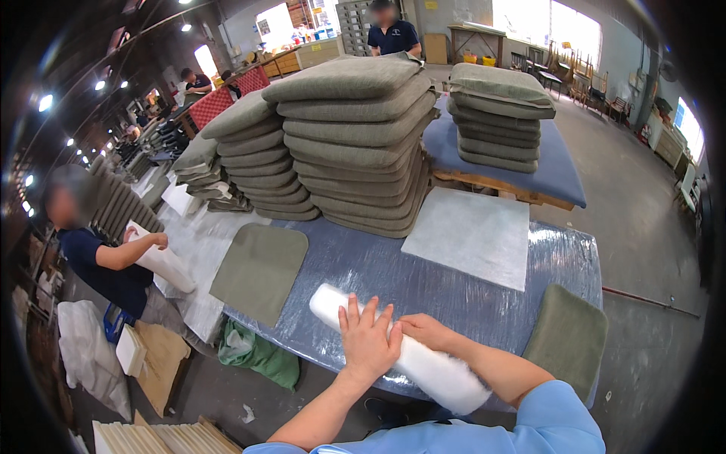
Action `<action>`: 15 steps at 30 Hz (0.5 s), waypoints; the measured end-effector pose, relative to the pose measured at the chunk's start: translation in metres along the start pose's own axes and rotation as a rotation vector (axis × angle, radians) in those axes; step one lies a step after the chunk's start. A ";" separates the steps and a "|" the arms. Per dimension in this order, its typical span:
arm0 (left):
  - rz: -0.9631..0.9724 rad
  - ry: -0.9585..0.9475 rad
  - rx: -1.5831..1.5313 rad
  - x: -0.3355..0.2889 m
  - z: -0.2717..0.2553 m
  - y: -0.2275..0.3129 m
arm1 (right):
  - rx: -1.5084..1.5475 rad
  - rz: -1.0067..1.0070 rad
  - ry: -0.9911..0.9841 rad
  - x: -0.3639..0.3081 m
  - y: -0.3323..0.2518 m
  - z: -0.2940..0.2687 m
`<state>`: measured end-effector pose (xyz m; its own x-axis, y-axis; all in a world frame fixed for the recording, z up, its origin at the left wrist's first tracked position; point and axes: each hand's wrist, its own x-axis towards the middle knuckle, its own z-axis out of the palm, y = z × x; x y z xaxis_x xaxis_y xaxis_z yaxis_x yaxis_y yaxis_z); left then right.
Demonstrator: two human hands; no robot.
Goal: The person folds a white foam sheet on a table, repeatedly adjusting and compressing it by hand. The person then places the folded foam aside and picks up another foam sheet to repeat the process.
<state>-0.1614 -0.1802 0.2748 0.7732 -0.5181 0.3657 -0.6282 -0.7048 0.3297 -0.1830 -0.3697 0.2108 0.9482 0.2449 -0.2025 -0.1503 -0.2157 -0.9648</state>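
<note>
A fluffy white roll of batting lies slantwise across the near edge of the plastic-covered blue table. My left hand rests flat on top of it with its fingers spread. Beside it, the curled fingers of my right hand pinch the roll's far edge; the fingertips are partly hidden. Left of the roll is a flat green-grey cushion cover, and another green-grey cover lies at the table's right end. Beyond my hands, a flat white sheet reaches toward the back edge.
Tall stacks of green-grey cushions stand along the table's back. A smaller cushion stack sits on another blue table. At left, a co-worker handles white material. A green sack and foam pieces lie below on the left.
</note>
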 end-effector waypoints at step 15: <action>-0.047 0.059 0.039 -0.019 -0.001 -0.009 | 0.224 -0.071 0.074 0.019 0.046 0.025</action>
<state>-0.1702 -0.1637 0.2661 0.7944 -0.4553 0.4021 -0.5867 -0.7465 0.3138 -0.1786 -0.3516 0.1579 0.9753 0.1803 -0.1278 -0.1330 0.0169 -0.9910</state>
